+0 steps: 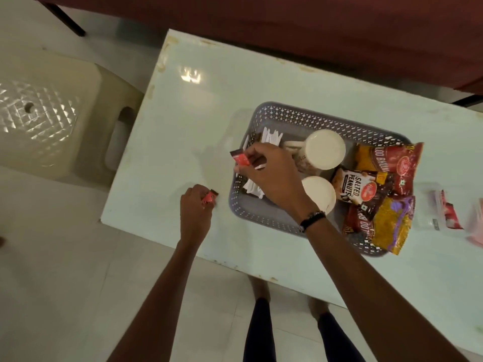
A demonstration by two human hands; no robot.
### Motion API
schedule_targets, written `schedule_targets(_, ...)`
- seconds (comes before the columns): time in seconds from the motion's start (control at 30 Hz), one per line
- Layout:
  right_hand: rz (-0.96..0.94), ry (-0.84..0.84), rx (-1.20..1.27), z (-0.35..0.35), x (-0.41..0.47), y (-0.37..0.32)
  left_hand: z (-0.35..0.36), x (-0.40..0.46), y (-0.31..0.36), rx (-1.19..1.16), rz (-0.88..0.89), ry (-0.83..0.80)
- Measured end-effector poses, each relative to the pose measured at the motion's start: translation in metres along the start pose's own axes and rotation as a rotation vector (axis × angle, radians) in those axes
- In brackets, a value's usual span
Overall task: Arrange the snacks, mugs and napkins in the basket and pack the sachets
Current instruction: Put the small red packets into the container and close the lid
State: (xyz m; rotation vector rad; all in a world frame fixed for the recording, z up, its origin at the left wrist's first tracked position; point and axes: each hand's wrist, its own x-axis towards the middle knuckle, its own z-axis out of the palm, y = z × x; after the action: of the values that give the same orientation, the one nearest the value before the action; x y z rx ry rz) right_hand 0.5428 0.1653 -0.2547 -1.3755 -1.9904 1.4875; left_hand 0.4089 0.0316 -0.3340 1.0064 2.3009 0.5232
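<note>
A grey perforated basket (264,218) stands on the pale table (198,113). Inside it lie white napkins (350,138) at the left, two cream mugs (325,148) (319,192) in the middle and several snack packets (376,184) at the right. My right hand (269,171) hovers over the basket's left end, pinching a red sachet (240,159). My left hand (194,212) rests on the table just left of the basket, closed around another red sachet (209,198).
A clear pouch (439,210) with red sachets inside lies on the table right of the basket. A cream plastic stool (52,113) stands left of the table. A dark red sofa (313,30) runs along the far edge. My legs (258,330) show below the near edge.
</note>
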Motion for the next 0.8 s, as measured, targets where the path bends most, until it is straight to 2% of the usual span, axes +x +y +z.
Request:
schedule_targets(0.13, 0.043, -0.002, 0.050, 0.000, -0.020, 0.004, -0.010, -0.005, 0.019, -0.272, -0.172, 0.011)
schedule_targets(0.27, 0.104, 0.062, 0.167, -0.015, -0.039, 0.008, -0.027, -0.019, 0.068, -0.593, -0.162, 0.224)
schedule_targets(0.37, 0.100, 0.137, 0.219, -0.036, -0.056, 0.011, -0.023, -0.040, 0.115, -0.785, -0.157, 0.141)
schedule_targets(0.47, 0.115, 0.202, 0.284, -0.069, -0.079, 0.019, 0.002, -0.064, 0.159, -0.832, -0.104, 0.047)
schedule_targets(0.57, 0.165, 0.393, 0.300, -0.112, -0.107, 0.045, 0.039, -0.087, 0.199, -0.838, -0.088, -0.043)
schedule_targets(0.67, 0.315, 0.595, 0.247, -0.163, -0.137, 0.085, 0.079, -0.110, 0.238, -0.768, -0.036, -0.114)
schedule_targets(0.8, 0.480, 0.744, 0.237, -0.223, -0.166, 0.140, 0.129, -0.136, 0.290, -0.704, 0.028, -0.158)
